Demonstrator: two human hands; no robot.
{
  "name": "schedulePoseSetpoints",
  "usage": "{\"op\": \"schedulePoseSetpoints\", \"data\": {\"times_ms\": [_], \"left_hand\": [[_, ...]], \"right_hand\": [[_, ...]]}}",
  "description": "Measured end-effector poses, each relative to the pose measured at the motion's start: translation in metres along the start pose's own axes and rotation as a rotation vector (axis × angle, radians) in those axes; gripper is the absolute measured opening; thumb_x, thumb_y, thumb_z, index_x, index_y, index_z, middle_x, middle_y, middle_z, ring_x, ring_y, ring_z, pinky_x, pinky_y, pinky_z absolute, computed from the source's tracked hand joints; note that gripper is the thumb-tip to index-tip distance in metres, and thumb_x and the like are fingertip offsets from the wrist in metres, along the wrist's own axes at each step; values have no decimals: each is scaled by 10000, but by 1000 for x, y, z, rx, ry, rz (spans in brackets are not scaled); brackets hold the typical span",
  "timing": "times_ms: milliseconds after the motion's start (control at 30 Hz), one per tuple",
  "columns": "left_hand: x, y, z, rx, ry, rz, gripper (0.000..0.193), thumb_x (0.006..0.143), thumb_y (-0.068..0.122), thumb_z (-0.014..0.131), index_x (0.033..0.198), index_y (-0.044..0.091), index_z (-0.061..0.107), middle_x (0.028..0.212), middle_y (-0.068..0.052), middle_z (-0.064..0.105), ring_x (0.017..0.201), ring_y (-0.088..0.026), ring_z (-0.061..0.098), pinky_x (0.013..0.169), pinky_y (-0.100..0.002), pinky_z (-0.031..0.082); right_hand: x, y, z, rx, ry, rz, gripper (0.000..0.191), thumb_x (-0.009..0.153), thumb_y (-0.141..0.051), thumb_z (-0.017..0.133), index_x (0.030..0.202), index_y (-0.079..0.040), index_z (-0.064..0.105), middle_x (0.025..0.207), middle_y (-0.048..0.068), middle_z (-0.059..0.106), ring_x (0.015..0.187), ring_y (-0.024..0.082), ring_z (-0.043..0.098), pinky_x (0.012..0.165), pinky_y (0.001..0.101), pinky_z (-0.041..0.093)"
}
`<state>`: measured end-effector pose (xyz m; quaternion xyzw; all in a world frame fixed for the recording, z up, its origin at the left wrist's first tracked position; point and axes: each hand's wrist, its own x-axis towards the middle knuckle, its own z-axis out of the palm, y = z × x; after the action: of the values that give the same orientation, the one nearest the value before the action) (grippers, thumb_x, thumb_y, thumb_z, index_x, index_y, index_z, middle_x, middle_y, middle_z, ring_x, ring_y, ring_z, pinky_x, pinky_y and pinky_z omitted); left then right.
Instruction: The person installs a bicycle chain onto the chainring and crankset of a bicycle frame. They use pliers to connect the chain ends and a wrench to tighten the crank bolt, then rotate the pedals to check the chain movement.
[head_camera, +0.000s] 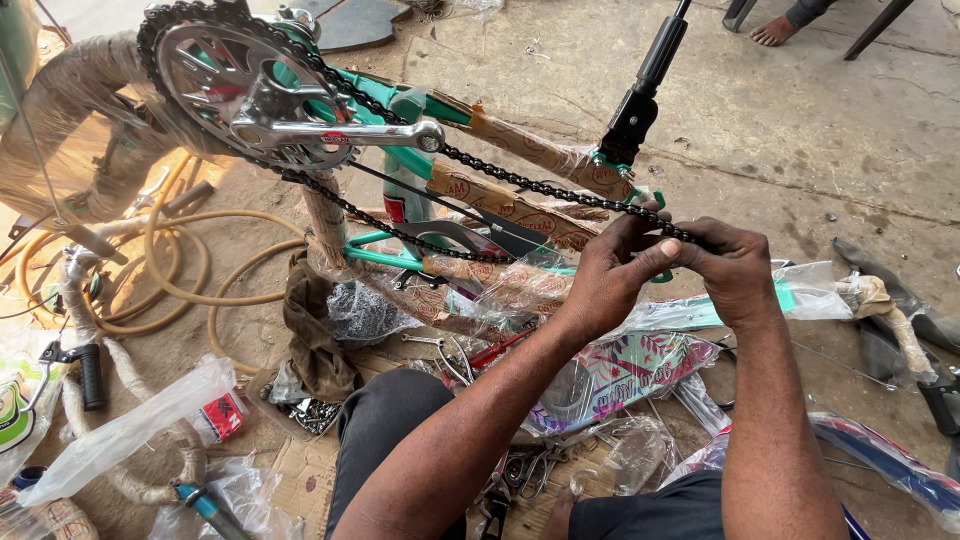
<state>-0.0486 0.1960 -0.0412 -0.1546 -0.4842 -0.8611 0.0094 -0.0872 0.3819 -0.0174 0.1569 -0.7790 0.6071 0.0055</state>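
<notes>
Head view shows the left hand (610, 275) and right hand (730, 270) pinched shut on the chain (520, 180) at the teal frame's (400, 160) rear end, where a slipped grip could, I judge, drop it off the chainring (235, 85).

Bicycle repair workshop: upturned frame (520, 150), scattered tools (440, 355), concrete floor (800, 110).

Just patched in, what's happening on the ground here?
A person sits over an upturned bike frame, still wrapped in brown paper. Both hands meet at the rear end of the chain: the left hand and right hand pinch it between their fingers near the rear dropout. The chain already runs round the chainring at the upper left. Pliers, loose parts and plastic bags lie on the ground.
</notes>
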Motion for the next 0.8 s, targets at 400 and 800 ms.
{"op": "schedulePoseSetpoints", "data": {"times_ms": [400, 800], "left_hand": [[-3, 2, -3, 8, -24, 13, 601, 971, 235, 718, 1444, -64, 497, 1249, -205, 665, 1136, -241, 662, 939, -390, 592], [-8, -7, -5, 207, 38, -41, 516, 974, 41, 607, 1469, -31, 481, 1336, -184, 664, 1167, -237, 691, 981, -362, 594]], "right_hand": [[1, 16, -11, 315, 9, -27, 235, 910, 38, 749, 1144, 44, 724, 1041, 129, 756, 969, 177, 729, 905, 292, 592], [4, -20, -4, 717, 182, -167, 207, 969, 22, 715, 1173, 1, 697, 966, 124, 740, 897, 244, 749, 847, 408, 629]]}}
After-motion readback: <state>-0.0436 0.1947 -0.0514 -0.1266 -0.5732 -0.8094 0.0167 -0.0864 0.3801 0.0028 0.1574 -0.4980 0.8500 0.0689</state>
